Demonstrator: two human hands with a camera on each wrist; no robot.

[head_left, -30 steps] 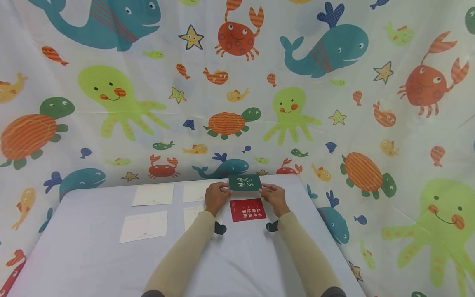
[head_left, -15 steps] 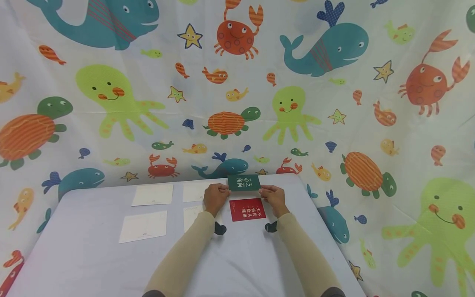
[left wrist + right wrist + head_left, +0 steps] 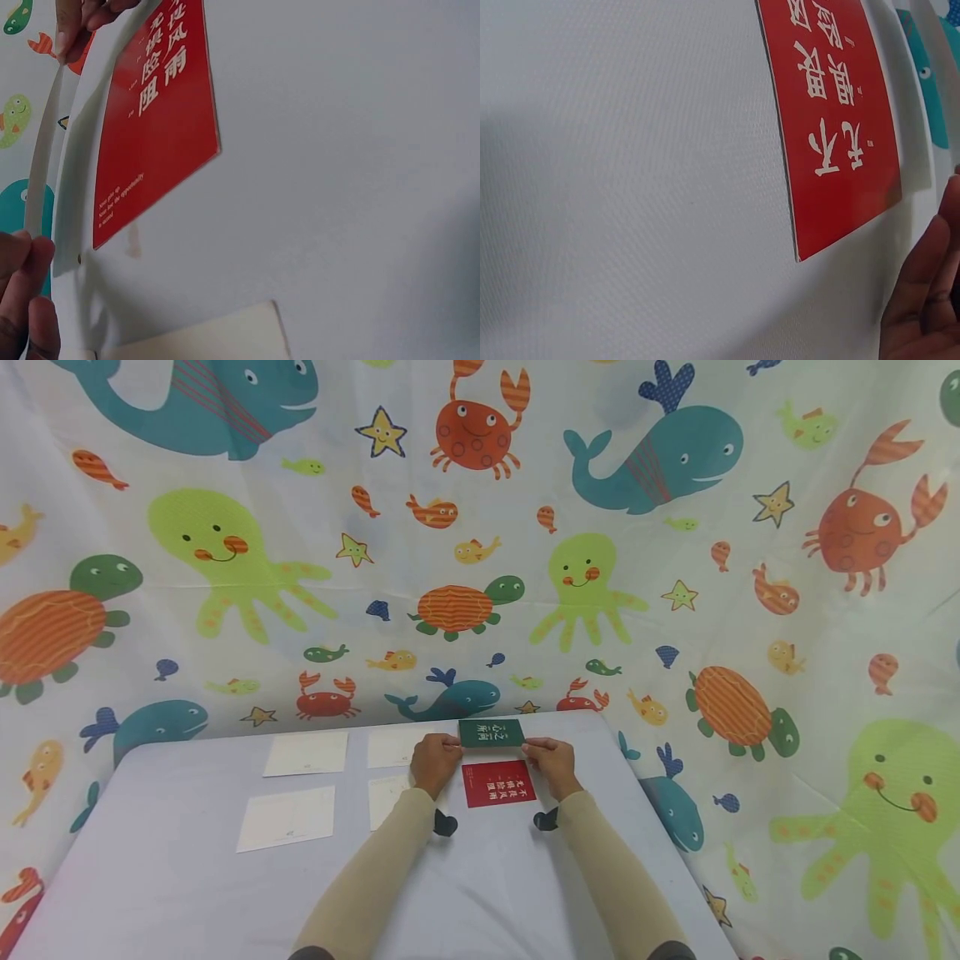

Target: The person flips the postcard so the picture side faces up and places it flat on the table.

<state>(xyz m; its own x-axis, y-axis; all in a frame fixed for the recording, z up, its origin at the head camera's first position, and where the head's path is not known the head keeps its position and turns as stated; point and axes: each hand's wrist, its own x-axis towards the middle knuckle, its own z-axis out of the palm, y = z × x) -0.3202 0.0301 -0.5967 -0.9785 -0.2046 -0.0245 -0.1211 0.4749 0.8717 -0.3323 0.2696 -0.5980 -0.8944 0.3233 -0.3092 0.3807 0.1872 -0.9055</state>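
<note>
Both hands pinch a dark green card (image 3: 491,733) with pale Chinese characters, one at each short end, near the table's far edge. My left hand (image 3: 436,763) grips its left end, my right hand (image 3: 553,767) its right end. In the left wrist view the held card (image 3: 43,150) shows nearly edge-on, a pale strip between the fingers of both hands. Closer to me, a red card (image 3: 499,783) with white characters lies flat on the table, between the wrists in the head view; it also fills much of the right wrist view.
Several white cards lie left of the hands, among them one at the back (image 3: 305,753) and one in front (image 3: 287,818); the left arm partly covers others. The white-covered table (image 3: 172,877) ends at a hanging cloth (image 3: 465,552) printed with sea animals.
The green card's far edge has come down a little, so the card looks flatter. Both hands keep their grip and have barely moved; the view has shifted slightly.
</note>
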